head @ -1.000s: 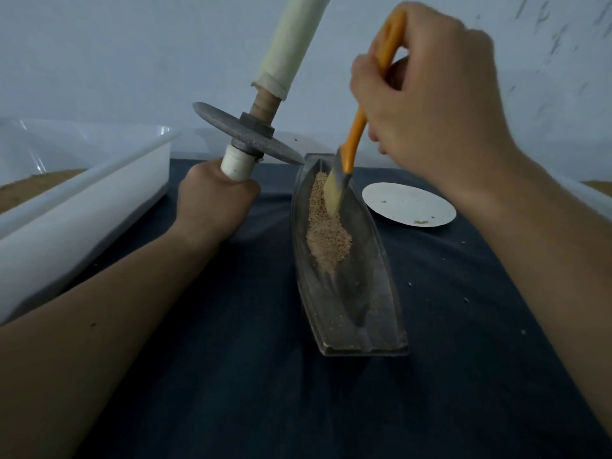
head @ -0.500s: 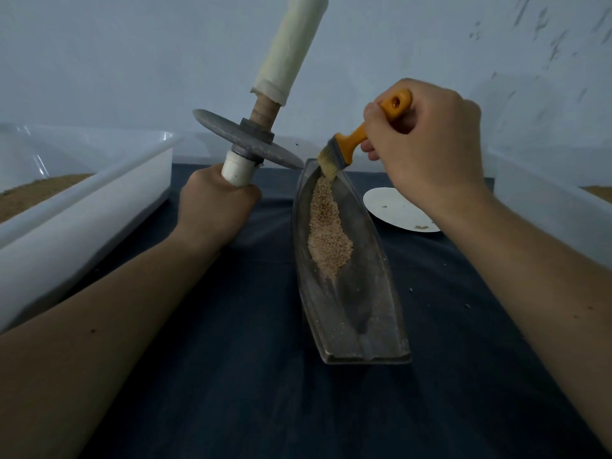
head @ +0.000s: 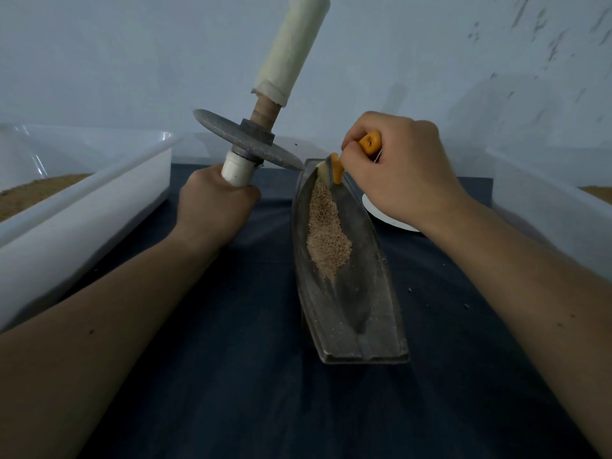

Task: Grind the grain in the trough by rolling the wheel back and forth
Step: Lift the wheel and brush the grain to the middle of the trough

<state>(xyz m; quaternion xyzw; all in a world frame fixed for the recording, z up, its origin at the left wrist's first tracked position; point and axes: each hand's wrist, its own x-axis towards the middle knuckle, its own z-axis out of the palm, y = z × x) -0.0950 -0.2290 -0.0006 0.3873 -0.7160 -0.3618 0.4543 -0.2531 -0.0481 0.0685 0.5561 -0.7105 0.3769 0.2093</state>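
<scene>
Left of trough (head: 347,309), lifted off it: wheel (head: 245,144), tilted, L hand (head: 215,207) wrapped round lower handle (head: 236,170). R hand (head: 400,170) grips orange brush (head: 336,168) at trough's far tip. Grain (head: 326,240) lies along long axis, far half. Next, prob: wheel right + down, edge along axis.

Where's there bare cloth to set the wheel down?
Bare cloth for the wheel lies between left tub and trough, and this side of the trough's near end. Crowded right of its far end: plate, right hand, brush.

Grey wheel (head: 245,140), orange brush (head: 337,168), tan grain (head: 326,240), navy cloth (head: 231,359).
</scene>
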